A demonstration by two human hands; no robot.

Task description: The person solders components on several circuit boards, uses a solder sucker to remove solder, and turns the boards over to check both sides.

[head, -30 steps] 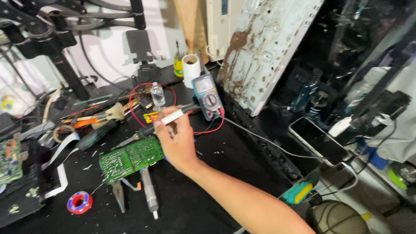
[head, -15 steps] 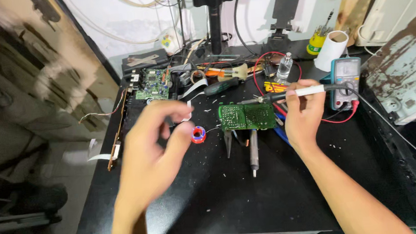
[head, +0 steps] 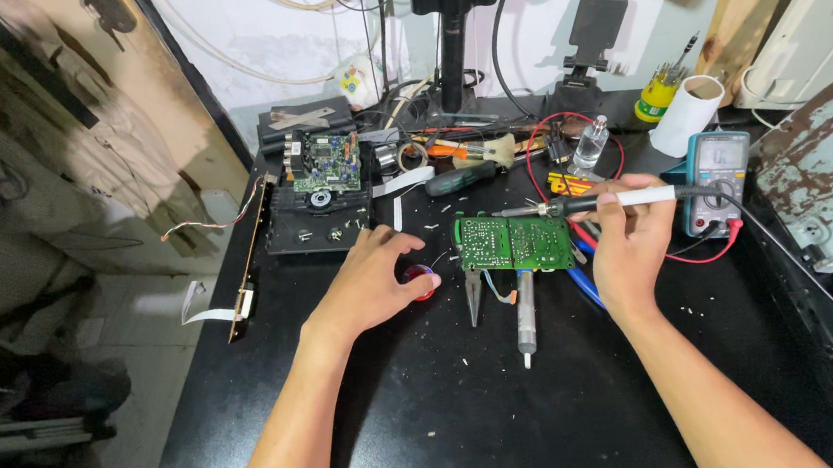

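Observation:
My right hand (head: 630, 240) grips a soldering iron (head: 595, 203) with a white handle, its dark tip pointing left over the top edge of a green circuit board (head: 513, 243) lying flat on the black table (head: 432, 413). My left hand (head: 368, 278) rests palm down to the left of that board, its fingers over a small red and blue spool (head: 421, 282). Whether the fingers hold the spool or only touch it is hidden.
Pliers (head: 475, 289) and a grey desoldering pump (head: 525, 315) lie just below the board. A teal multimeter (head: 718, 182) with red leads stands right. A second circuit board (head: 325, 162) on a black unit sits at the back left, near a stand pole (head: 451, 35).
The view has settled over the table. My left hand came down from mid-air onto the spool beside the green board. My right hand still holds the iron at the board's edge.

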